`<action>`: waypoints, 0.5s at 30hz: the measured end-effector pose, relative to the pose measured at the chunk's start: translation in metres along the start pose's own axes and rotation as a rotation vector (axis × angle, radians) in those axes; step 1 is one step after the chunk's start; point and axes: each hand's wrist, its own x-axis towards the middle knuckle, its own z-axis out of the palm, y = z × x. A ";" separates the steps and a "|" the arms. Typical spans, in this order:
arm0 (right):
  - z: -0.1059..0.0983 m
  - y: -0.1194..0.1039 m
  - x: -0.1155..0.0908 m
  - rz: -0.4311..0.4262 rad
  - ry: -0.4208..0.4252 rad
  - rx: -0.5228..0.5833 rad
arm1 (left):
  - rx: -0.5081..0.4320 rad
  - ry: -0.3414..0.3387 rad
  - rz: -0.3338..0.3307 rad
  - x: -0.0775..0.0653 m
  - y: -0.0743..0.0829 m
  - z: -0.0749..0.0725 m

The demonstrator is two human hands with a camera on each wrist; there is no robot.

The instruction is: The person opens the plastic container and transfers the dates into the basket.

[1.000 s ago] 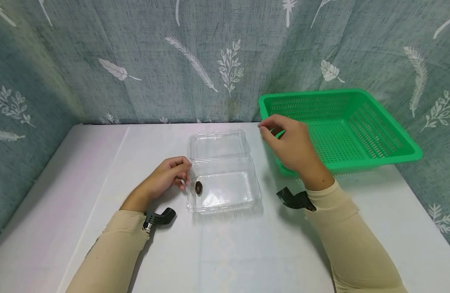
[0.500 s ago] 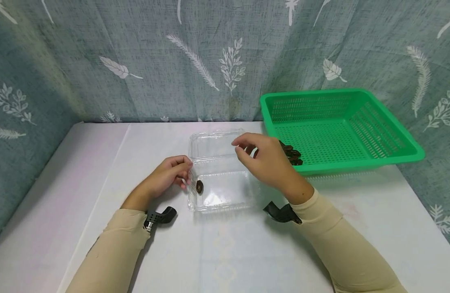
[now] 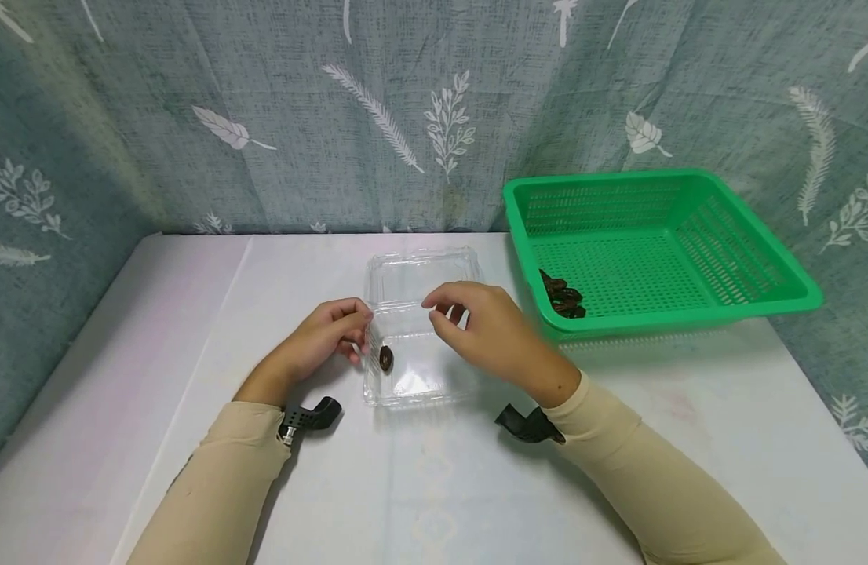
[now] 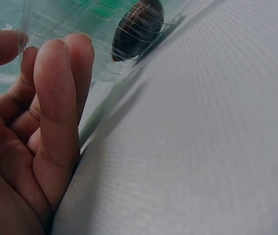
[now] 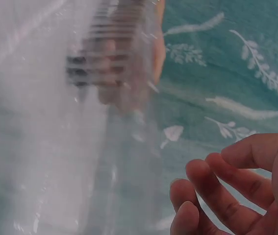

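A clear plastic clamshell container [image 3: 434, 369] lies on the white table with its lid [image 3: 423, 278] folded back. One dark brown, glossy date [image 3: 386, 359] sits inside at the left; the left wrist view shows this date [image 4: 138, 32] through the ridged wall. My left hand [image 3: 321, 339] grips the container's left edge between thumb and fingers. Over the right part of the container hovers my right hand [image 3: 486, 329], fingers loosely bent and a gap between thumb and index tips. In the right wrist view, this hand [image 5: 232, 191] shows nothing between its fingers.
A green plastic basket [image 3: 688, 320] stands at the back right. Several dates [image 3: 564, 298] lie piled in its near left corner. Behind the table hangs a leaf-patterned grey-green curtain [image 3: 279, 157].
My right hand has moved left from the basket's left rim to above the container, uncovering the pile of dates. The left hand has stayed at the container's edge.
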 end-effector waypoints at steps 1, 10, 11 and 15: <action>0.002 0.000 0.000 0.001 -0.007 0.004 | 0.000 0.002 0.003 0.000 0.000 0.000; 0.019 0.003 -0.001 0.021 -0.096 0.035 | -0.003 0.009 -0.006 0.000 -0.001 -0.001; 0.021 0.004 -0.001 0.024 -0.111 0.040 | -0.008 0.011 -0.007 -0.001 -0.001 0.000; 0.027 0.006 -0.002 0.035 -0.162 0.047 | -0.008 0.008 -0.001 -0.002 -0.002 0.000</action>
